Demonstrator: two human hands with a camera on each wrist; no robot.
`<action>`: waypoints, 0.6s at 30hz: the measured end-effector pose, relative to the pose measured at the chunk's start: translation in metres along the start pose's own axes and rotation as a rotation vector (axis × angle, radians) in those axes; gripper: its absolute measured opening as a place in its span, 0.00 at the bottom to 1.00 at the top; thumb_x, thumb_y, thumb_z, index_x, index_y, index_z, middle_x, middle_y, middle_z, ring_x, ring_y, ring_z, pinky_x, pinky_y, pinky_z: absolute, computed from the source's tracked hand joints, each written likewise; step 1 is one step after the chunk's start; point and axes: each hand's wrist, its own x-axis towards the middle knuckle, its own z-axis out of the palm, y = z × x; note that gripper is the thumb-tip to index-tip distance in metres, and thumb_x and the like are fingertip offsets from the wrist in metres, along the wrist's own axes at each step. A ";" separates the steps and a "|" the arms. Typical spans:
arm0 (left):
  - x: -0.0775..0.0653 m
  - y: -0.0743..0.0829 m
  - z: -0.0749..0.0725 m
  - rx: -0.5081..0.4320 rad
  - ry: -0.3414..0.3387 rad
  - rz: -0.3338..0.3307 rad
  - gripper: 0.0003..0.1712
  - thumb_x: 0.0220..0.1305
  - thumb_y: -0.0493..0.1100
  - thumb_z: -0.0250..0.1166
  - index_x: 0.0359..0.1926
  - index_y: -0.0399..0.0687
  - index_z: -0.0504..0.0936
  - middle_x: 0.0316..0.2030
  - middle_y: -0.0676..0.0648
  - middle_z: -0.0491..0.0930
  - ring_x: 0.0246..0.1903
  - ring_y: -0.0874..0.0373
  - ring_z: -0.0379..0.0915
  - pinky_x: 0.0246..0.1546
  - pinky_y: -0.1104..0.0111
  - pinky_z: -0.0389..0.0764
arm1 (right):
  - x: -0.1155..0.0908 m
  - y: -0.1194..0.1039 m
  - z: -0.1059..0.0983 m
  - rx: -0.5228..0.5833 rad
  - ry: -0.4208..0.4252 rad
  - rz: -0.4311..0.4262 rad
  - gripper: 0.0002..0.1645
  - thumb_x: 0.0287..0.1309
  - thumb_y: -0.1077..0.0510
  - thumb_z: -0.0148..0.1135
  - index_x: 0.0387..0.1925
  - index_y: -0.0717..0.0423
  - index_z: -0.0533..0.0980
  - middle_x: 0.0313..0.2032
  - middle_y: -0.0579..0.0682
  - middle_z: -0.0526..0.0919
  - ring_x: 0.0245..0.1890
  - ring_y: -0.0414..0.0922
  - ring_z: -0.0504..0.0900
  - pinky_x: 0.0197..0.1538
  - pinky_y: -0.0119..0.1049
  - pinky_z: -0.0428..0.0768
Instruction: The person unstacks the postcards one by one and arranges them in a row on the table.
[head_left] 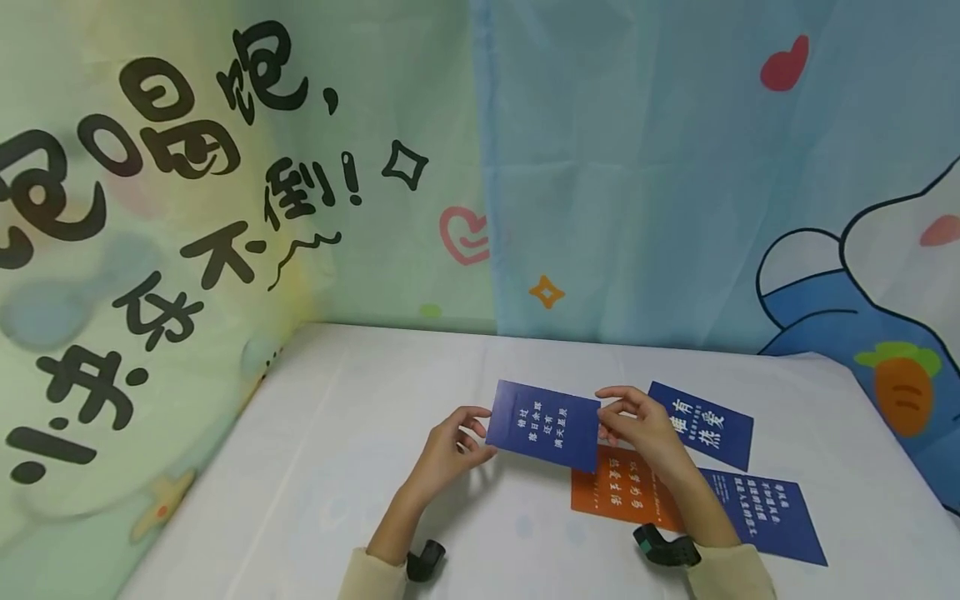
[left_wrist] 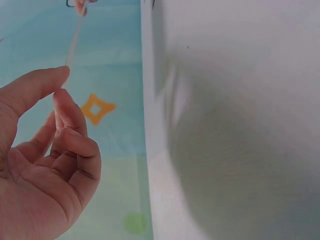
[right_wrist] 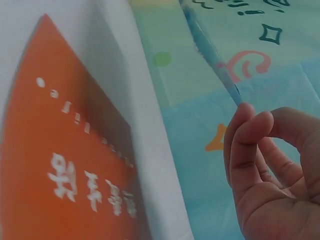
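Note:
A blue card (head_left: 542, 427) with white lettering is held up over the table between both hands, tilted with its printed face up. My left hand (head_left: 453, 450) pinches its left edge between thumb and fingertips, the other fingers curling loosely. At the opposite edge my right hand (head_left: 645, 433) pinches the card the same way. In the left wrist view the card (left_wrist: 75, 47) shows edge-on, rising from the fingertips. Below the right hand an orange card (head_left: 611, 492) with white lettering lies on the table, partly hidden by the right forearm.
A blue card (head_left: 731, 437) lies behind the right hand, and another blue card (head_left: 780, 517) lies to the right of the forearm. The white-covered table (head_left: 300, 500) meets printed curtains (head_left: 630, 167) at its back and left. Each wrist wears a small black camera (head_left: 426, 560).

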 end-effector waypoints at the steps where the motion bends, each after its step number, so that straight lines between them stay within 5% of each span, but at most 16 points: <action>1: 0.000 0.000 -0.001 -0.001 0.003 -0.001 0.26 0.55 0.34 0.71 0.56 0.42 0.75 0.37 0.45 0.77 0.29 0.65 0.73 0.31 0.74 0.74 | 0.000 0.001 0.001 -0.007 0.002 0.001 0.25 0.66 0.58 0.60 0.58 0.69 0.67 0.32 0.55 0.80 0.23 0.49 0.80 0.35 0.37 0.82; 18: -0.001 -0.006 -0.007 0.162 0.001 -0.052 0.26 0.53 0.33 0.71 0.54 0.39 0.76 0.34 0.45 0.78 0.28 0.61 0.74 0.31 0.70 0.75 | 0.007 0.014 0.019 0.045 0.034 0.132 0.21 0.65 0.63 0.59 0.56 0.69 0.68 0.31 0.52 0.79 0.22 0.40 0.79 0.31 0.31 0.80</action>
